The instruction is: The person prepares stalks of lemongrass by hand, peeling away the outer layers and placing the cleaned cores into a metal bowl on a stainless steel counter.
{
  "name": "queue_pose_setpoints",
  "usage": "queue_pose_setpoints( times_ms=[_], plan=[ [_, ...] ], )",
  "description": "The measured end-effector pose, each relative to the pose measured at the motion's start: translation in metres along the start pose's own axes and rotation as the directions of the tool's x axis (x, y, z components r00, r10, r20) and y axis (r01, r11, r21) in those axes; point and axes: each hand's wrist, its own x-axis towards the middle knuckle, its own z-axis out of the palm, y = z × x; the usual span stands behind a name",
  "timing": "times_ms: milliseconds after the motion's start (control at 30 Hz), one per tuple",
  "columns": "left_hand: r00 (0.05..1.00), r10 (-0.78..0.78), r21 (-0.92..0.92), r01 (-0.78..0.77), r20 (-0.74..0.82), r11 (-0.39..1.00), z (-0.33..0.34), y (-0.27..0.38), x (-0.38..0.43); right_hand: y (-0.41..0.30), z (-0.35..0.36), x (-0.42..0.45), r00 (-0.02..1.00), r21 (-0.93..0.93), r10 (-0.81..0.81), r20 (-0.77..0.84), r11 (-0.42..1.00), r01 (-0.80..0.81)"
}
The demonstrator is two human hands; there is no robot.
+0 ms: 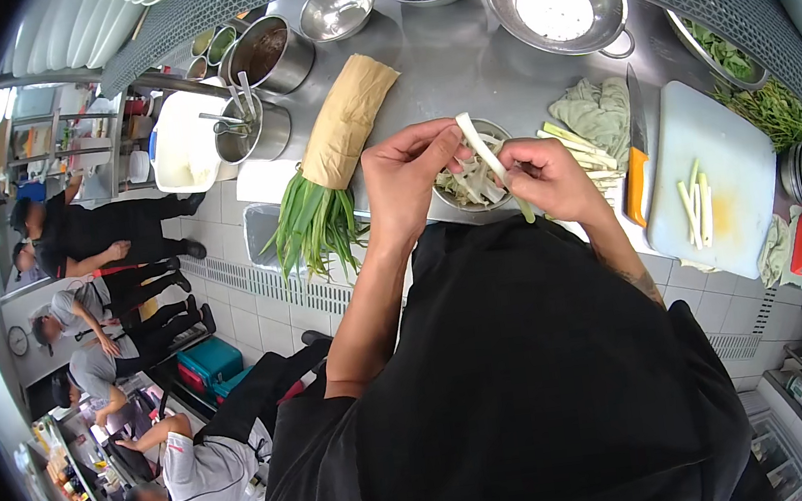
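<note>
Between my two hands a white scallion stalk (482,145) is held at a slant over a metal bowl (449,204). My left hand (417,163) has thumb and fingertips together near the stalk's upper end; whether they grip the stalk or a thin layer of it, I cannot tell. Lower down, my right hand (548,174) pinches it, and its pale green end sticks out below. Pale peelings (472,187) fill the bowl beneath. To the right of my right hand, several trimmed stalks (586,151) lie beside a crumpled cloth (589,114).
A paper-wrapped scallion bundle (349,123) lies left, its greens over the counter's edge. At right, an orange-handled knife (638,179) lies beside a white cutting board (703,134) with cut stalks (696,206). Metal pots (275,57) stand at back left. Several co-workers (204,473) stand at far left.
</note>
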Motion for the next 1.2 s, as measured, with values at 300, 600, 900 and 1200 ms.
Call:
queue_pose_setpoints(
  times_ms=[300,600,900,1200],
  plan=[
    [0.999,-0.028,-0.004,0.028,-0.028,1.0,0.0,0.0,-0.001,-0.009,-0.004,0.002,0.971,0.235,0.15,0.184,0.953,-0.192],
    [0.988,-0.151,-0.204,0.143,-0.023,0.968,-0.001,0.001,0.0,0.019,-0.002,0.006,0.924,0.687,0.01,0.382,0.666,-0.291],
    [0.986,-0.158,-0.208,0.164,0.047,0.964,-0.004,-0.001,-0.002,0.031,-0.006,0.007,0.906,0.791,-0.134,0.401,0.549,-0.269],
    [0.993,-0.033,-0.116,0.046,0.111,0.992,-0.011,0.0,-0.012,0.028,-0.009,0.009,0.958,0.796,0.005,0.286,0.555,-0.241]
  ],
)
